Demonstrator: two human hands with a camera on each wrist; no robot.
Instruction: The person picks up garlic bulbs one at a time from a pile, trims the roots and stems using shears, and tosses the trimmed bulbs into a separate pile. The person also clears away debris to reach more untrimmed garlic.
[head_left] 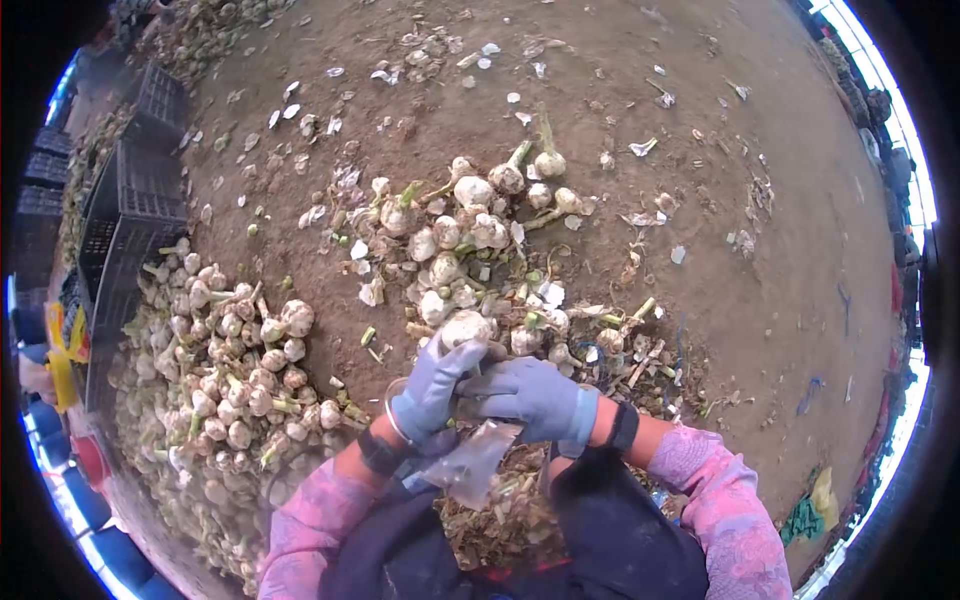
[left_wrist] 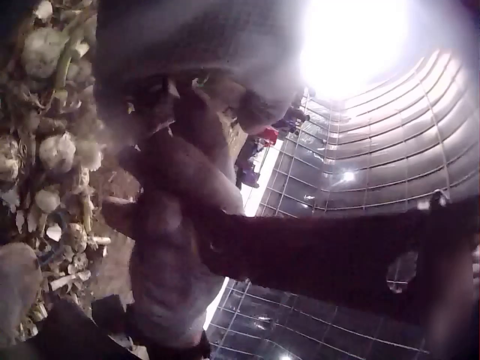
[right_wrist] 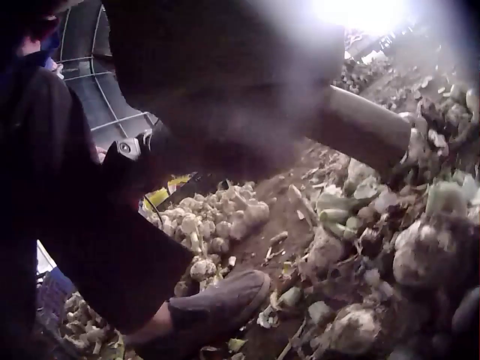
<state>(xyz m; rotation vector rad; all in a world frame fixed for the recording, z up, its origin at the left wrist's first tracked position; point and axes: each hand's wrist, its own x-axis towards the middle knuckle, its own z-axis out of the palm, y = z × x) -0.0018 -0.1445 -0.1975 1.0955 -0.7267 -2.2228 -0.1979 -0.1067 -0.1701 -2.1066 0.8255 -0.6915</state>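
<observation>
In the head view, both hands wear pale grey-lilac gloves and meet in front of the lap. My left hand grips a large whitish garlic bulb, which shows beyond its fingertips. Against it lies my right hand, fingers bent toward the left palm; whatever they close on is hidden, and I cannot tell if they hold a tool. Just ahead of the hands spreads a pile of garlic bulbs with stalks. The left wrist view is dark, with gloved fingers close to the camera.
A large heap of garlic bulbs lies to the left, beside black plastic crates. Cut stalks and papery skins litter the dirt floor. A clear plastic sheet hangs below the hands. A shoe stands near the heap.
</observation>
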